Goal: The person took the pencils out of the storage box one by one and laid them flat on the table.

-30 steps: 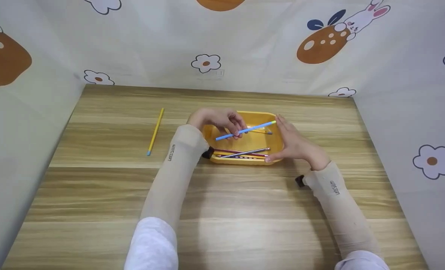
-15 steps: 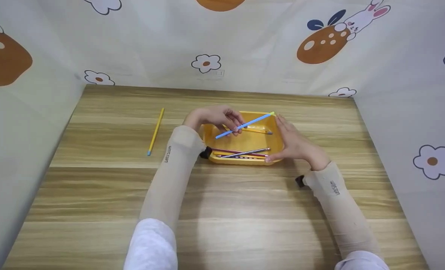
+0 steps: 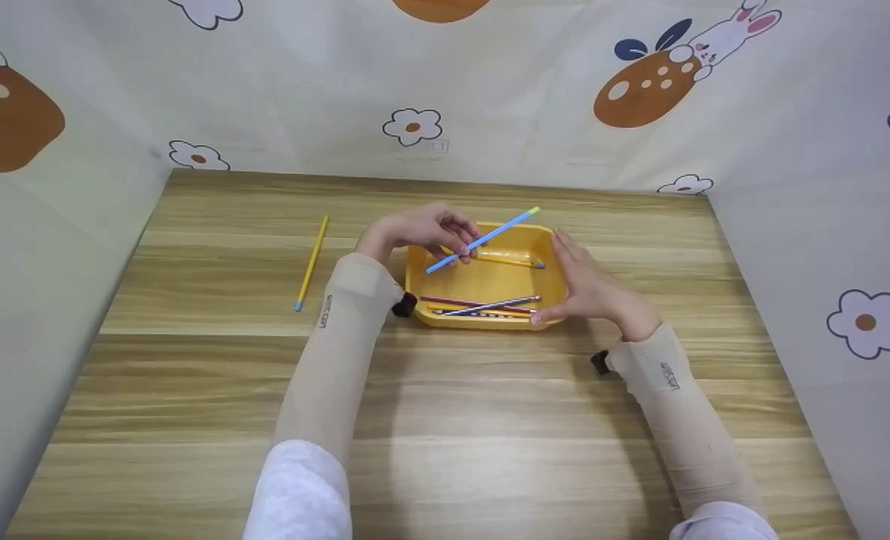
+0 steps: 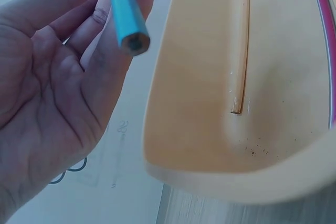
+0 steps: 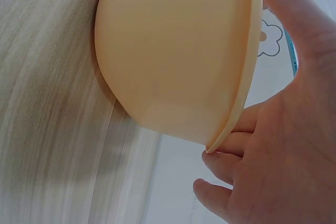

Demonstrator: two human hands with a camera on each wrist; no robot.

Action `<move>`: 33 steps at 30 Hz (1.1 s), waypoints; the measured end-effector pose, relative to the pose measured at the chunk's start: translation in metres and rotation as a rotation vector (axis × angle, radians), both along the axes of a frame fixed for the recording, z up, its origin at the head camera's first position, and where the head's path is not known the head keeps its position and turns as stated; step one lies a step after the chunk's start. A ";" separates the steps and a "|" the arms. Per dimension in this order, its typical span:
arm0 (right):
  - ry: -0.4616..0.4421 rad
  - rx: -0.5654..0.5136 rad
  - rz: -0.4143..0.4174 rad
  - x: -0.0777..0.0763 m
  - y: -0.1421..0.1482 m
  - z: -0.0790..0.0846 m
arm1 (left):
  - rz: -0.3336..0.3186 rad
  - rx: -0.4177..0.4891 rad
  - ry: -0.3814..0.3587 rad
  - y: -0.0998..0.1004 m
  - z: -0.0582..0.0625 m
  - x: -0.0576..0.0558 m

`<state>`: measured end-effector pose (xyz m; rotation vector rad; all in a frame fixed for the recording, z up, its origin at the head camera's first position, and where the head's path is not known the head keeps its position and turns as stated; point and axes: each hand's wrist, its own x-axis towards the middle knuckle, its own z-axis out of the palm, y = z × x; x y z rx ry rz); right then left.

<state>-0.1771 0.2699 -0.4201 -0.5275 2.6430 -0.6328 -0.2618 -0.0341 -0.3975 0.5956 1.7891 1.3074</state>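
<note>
Above the back left of a yellow plastic bin (image 3: 482,282), my left hand (image 3: 431,226) pinches a blue pencil (image 3: 518,219) between thumb and fingers. The pencil slants up to the right, its yellow-green end past the bin's back rim. In the left wrist view, the unsharpened end of this blue pencil (image 4: 126,22) points at the camera. My right hand (image 3: 593,286) grips the right end of the bin, thumb at the front corner and fingers at the back. Close up, the fingers of my right hand (image 5: 286,145) curl over the rim of the bin (image 5: 173,51).
Inside the bin, a yellow pencil (image 3: 516,260) lies along the back and several pencils (image 3: 486,306) lie along the front. Another yellow pencil (image 3: 311,264) rests on the wooden table (image 3: 212,390) left of the bin. A printed cloth (image 3: 295,90) walls the back and sides.
My left hand has moved slightly left and back with the blue pencil, whose far end has swung up and away from my right hand. The right hand and bin stay put.
</note>
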 end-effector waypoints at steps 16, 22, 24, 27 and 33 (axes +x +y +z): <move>0.006 -0.002 0.008 0.000 0.000 0.001 | 0.082 0.109 0.015 -0.024 -0.003 -0.002; 0.013 -0.020 0.014 0.000 0.000 0.000 | 0.127 0.161 -0.002 -0.036 -0.003 -0.001; 0.014 -0.019 0.013 0.000 0.000 0.001 | 0.139 0.172 -0.003 -0.040 -0.003 0.000; 0.011 -0.012 0.010 0.000 0.000 0.001 | 0.162 0.188 0.002 -0.046 -0.003 0.000; 0.008 0.005 0.008 0.000 0.000 0.002 | 0.207 0.212 0.017 -0.058 -0.004 -0.001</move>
